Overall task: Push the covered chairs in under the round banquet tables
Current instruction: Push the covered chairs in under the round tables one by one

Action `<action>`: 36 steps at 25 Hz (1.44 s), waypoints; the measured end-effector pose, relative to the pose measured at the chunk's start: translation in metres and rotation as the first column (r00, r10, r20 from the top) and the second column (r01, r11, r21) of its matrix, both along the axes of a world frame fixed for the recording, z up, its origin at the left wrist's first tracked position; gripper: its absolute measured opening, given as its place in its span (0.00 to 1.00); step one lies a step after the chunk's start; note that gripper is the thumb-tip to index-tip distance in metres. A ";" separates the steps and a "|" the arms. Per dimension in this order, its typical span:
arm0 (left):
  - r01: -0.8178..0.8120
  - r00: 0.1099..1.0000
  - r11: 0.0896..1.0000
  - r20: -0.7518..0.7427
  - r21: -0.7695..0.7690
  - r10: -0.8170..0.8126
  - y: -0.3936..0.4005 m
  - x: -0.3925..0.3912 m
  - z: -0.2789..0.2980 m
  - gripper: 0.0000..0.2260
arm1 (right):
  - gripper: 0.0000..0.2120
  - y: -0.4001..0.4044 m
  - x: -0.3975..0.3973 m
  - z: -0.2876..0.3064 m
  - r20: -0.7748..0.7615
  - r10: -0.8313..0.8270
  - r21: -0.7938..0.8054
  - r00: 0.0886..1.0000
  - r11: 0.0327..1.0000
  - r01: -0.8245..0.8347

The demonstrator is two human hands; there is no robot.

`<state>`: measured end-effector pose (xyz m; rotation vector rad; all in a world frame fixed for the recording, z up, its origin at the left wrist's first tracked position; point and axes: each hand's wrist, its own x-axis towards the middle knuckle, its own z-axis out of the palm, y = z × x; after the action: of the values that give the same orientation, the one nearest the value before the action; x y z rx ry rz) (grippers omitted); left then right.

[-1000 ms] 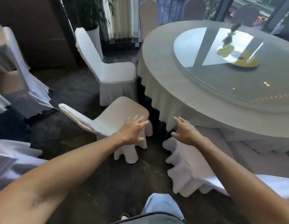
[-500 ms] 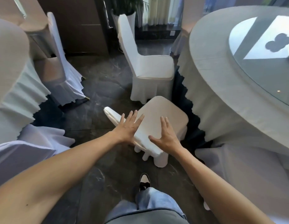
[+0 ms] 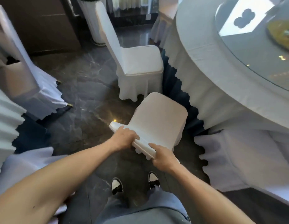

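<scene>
We grip the top edge of the covered chair (image 3: 158, 117), left hand (image 3: 124, 137) and right hand (image 3: 163, 156) both closed around its backrest. Its seat faces the round banquet table (image 3: 205, 65), front edge just at the scalloped tablecloth (image 3: 203, 97). Next, we judge, comes a straight push inward. The cover looks smooth and stretchy, with rounded corners; the floor (image 3: 85, 88) is glossy dark stone.

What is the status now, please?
Left hand and right hand grip the white covered chair's backrest top. Seat faces round clothed banquet table. Path clear.
</scene>
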<state>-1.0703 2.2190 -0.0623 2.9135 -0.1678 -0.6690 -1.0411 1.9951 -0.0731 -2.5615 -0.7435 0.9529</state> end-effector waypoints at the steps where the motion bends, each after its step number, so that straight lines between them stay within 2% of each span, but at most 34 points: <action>1: 0.047 0.999 0.998 0.009 -0.029 -0.046 0.006 0.004 -0.002 0.16 | 0.30 0.002 -0.008 -0.001 0.037 -0.082 -0.016 0.996 0.996 0.082; 3: 0.131 0.991 0.988 0.010 -0.087 -0.131 0.016 0.014 -0.006 0.13 | 0.27 0.010 -0.014 -0.002 0.115 -0.183 -0.012 0.976 0.982 0.186; 8: 0.221 0.974 0.969 0.066 -0.111 -0.215 0.052 0.054 -0.001 0.07 | 0.10 0.048 0.007 0.014 0.202 -0.236 0.009 0.950 0.971 0.239; 10: 0.247 0.968 0.963 0.080 -0.107 -0.239 0.073 0.082 0.005 0.06 | 0.11 0.073 0.024 0.017 0.211 -0.264 0.019 0.941 0.964 0.266; 14: 0.282 0.957 0.959 0.080 -0.037 -0.279 0.118 0.151 0.011 0.16 | 0.13 0.123 0.074 0.012 0.215 -0.378 0.080 0.901 0.926 0.370; 17: 0.305 0.946 0.952 0.118 -0.010 -0.301 0.144 0.209 0.006 0.20 | 0.10 0.154 0.122 0.009 0.221 -0.424 0.096 0.879 0.906 0.413; 21: 0.347 0.930 0.937 0.145 -0.038 -0.339 0.169 0.288 0.021 0.16 | 0.09 0.185 0.189 0.015 0.248 -0.482 0.075 0.840 0.874 0.480; 23: 0.379 0.918 0.924 0.149 -0.047 -0.368 0.179 0.324 0.031 0.17 | 0.07 0.196 0.219 0.020 0.265 -0.526 0.069 0.808 0.846 0.528; 25: 0.397 0.911 0.916 0.146 -0.057 -0.386 0.191 0.353 0.033 0.17 | 0.11 0.213 0.239 0.026 0.268 -0.562 0.084 0.782 0.823 0.562; 28: 0.440 0.894 0.895 0.128 -0.075 -0.429 0.213 0.390 0.030 0.12 | 0.11 0.245 0.264 0.024 0.242 -0.614 0.082 0.752 0.785 0.614; 33: 0.516 0.857 0.844 0.080 -0.148 -0.510 0.237 0.430 0.019 0.08 | 0.12 0.277 0.294 0.017 0.206 -0.692 -0.014 0.692 0.705 0.709; 36: 0.569 0.821 0.804 0.055 -0.176 -0.569 0.253 0.452 0.006 0.12 | 0.11 0.299 0.305 0.022 0.220 -0.711 -0.066 0.668 0.672 0.737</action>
<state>-0.6181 2.4721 -0.0566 2.6649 -1.0810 -0.6791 -0.7358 2.2945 -0.0513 -2.7014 0.3689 0.5126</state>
